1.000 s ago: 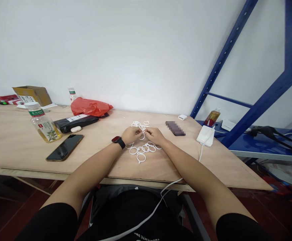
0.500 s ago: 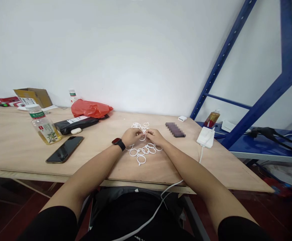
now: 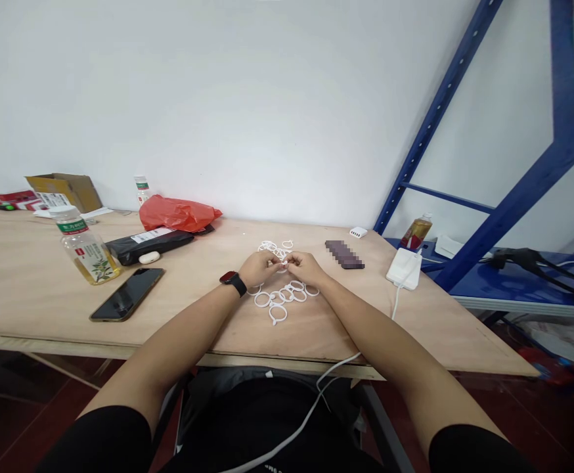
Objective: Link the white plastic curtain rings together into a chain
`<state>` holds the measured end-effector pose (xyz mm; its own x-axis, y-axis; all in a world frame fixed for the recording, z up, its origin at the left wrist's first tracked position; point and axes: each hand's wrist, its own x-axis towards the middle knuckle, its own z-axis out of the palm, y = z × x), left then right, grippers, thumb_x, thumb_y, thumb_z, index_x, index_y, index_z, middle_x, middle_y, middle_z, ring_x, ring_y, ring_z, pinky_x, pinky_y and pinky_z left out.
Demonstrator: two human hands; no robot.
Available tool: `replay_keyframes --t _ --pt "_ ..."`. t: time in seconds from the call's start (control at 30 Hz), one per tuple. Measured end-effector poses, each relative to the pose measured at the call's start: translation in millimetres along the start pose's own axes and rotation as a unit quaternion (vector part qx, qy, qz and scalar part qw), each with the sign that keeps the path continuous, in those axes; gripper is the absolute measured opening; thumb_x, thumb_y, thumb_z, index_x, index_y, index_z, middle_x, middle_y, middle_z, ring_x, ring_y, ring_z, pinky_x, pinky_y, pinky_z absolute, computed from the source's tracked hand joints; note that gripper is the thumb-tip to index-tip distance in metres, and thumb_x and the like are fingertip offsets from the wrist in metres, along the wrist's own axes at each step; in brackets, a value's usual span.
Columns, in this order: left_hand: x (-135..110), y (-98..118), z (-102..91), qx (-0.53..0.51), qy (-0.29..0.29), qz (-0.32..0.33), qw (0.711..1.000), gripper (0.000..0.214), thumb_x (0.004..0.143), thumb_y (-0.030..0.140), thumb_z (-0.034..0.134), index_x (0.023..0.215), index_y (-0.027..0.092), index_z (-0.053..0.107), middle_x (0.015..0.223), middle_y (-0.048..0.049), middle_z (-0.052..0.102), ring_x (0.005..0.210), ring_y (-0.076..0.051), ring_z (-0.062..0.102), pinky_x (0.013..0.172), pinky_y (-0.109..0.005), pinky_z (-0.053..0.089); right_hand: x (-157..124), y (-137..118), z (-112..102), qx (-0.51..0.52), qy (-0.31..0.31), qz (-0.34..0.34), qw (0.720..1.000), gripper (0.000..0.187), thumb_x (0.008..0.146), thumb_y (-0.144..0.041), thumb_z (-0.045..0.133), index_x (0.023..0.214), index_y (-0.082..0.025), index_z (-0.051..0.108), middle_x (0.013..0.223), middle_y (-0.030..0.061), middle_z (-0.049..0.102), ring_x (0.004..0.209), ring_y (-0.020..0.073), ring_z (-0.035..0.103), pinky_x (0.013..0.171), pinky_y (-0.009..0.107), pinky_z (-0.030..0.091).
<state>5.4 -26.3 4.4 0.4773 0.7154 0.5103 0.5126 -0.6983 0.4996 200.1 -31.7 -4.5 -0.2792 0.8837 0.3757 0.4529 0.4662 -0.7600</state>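
Note:
Fingertips of my left hand [image 3: 261,268] and my right hand [image 3: 303,268] meet over the table, pinching a white plastic ring [image 3: 282,270] between them. My fingers cover part of that ring. On the near side of my hands lie several loose white rings with small tabs, the closest one [image 3: 278,313] by itself at the front of the group. More white rings [image 3: 267,246] are heaped just beyond my hands. A dark watch [image 3: 232,281] is on my left wrist.
Left of my arms are a phone [image 3: 127,294], a drink bottle [image 3: 84,248], a black package [image 3: 154,246] and a red plastic bag [image 3: 178,213]. To the right lie a blurred dark object [image 3: 345,255] and a white power bank [image 3: 404,268], its cable [image 3: 311,408] crossing my lap.
The ring between my hands has turned slightly, and my fingertips have shifted a little around it. The loose rings on the table stay where they were.

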Motion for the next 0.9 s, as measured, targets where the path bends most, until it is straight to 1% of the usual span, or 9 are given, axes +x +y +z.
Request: replay_keyframes --t 0.17,0.33,0.43,0.6,0.7,0.77,0.8,0.83,0.9 --pt "-0.4 1.2 -0.8 -0.007 -0.002 -0.014 1.000 0.024 0.085 0.038 0.061 0.079 0.017 0.070 0.079 -0.0030 0.068 0.069 -0.014 0.057 0.066 -0.026 0.043 -1.1 -2.8 0.7 0.002 -0.003 0.001 1.000 0.013 0.075 -0.027 0.059 0.079 -0.017 0.066 0.062 -0.0029 0.061 0.055 0.0106 0.054 0.053 0.020 0.040" --pt "-0.7 6.0 -1.3 -0.019 -0.026 -0.011 0.999 0.027 0.086 0.040 0.059 0.077 0.016 0.068 0.075 -0.0026 0.065 0.067 -0.013 0.055 0.063 -0.025 0.041 -0.3 -3.1 -1.1 -0.038 0.002 -0.018 0.999 0.015 0.072 -0.019 0.053 0.077 -0.017 0.067 0.060 -0.0032 0.060 0.055 0.0105 0.053 0.055 0.020 0.038" --pt "-0.7 3.9 1.4 -0.038 -0.041 -0.005 0.998 0.029 0.086 0.041 0.058 0.076 0.016 0.067 0.072 -0.0015 0.063 0.064 -0.013 0.052 0.061 -0.025 0.040 0.4 -3.8 -2.7 -0.063 0.007 -0.032 0.997 0.017 0.069 -0.017 0.052 0.075 -0.017 0.068 0.058 -0.0036 0.059 0.054 0.0101 0.050 0.055 0.020 0.037" --pt "-0.7 -3.1 7.8 -0.090 -0.055 0.008 0.994 0.029 0.085 0.042 0.059 0.078 0.015 0.063 0.070 0.0006 0.059 0.063 -0.011 0.049 0.060 -0.024 0.039 2.5 -4.5 -3.3 -0.060 0.017 -0.039 0.997 0.014 0.066 -0.015 0.054 0.069 -0.017 0.067 0.058 -0.0028 0.059 0.055 0.0105 0.051 0.054 0.021 0.037" --pt "1.1 -5.0 6.6 -0.068 -0.016 0.013 0.997 0.025 0.085 0.039 0.061 0.076 0.016 0.062 0.073 -0.0001 0.059 0.065 -0.012 0.050 0.062 -0.025 0.041 4.9 -5.5 -9.5 -0.067 0.031 -0.046 0.996 0.023 0.070 -0.016 0.054 0.086 -0.017 0.071 0.066 -0.0013 0.064 0.055 0.0108 0.053 0.057 0.022 0.040" --pt "3.0 -6.2 3.2 -0.034 0.032 0.013 0.999 0.020 0.083 0.034 0.063 0.075 0.016 0.061 0.078 -0.0016 0.060 0.071 -0.014 0.053 0.067 -0.027 0.043 6.6 -5.2 -19.7 -0.099 0.049 -0.062 0.992 0.032 0.074 -0.019 0.057 0.103 -0.018 0.070 0.083 0.0017 0.070 0.059 0.0110 0.056 0.061 0.023 0.044" --pt "3.9 -7.1 1.4 -0.015 0.054 0.006 0.998 0.017 0.081 0.031 0.064 0.073 0.017 0.061 0.079 -0.0021 0.060 0.073 -0.015 0.054 0.070 -0.028 0.044 7.2 -4.3 -26.5 -0.130 0.054 -0.069 0.988 0.033 0.075 -0.020 0.059 0.107 -0.019 0.069 0.096 0.0038 0.070 0.062 0.0112 0.058 0.065 0.024 0.046" --pt "4.7 -8.4 -0.3 0.003 0.071 -0.008 0.997 0.015 0.081 0.029 0.064 0.073 0.017 0.062 0.079 -0.0024 0.059 0.074 -0.015 0.055 0.072 -0.029 0.044 7.6 -2.7 -33.9 -0.167 0.059 -0.072 0.981 0.032 0.076 -0.020 0.060 0.106 -0.019 0.069 0.103 0.0053 0.070 0.064 0.0113 0.058 0.068 0.025 0.047" --pt "6.0 -12.4 -2.5 0.033 0.091 -0.046 0.994 0.013 0.080 0.028 0.065 0.072 0.017 0.063 0.079 -0.0026 0.057 0.076 -0.016 0.056 0.074 -0.030 0.046 7.5 2.6 -49.2 -0.237 0.036 -0.050 0.970 0.023 0.076 -0.017 0.059 0.096 -0.019 0.071 0.099 0.0049 0.071 0.067 0.0129 0.059 0.073 0.027 0.047"
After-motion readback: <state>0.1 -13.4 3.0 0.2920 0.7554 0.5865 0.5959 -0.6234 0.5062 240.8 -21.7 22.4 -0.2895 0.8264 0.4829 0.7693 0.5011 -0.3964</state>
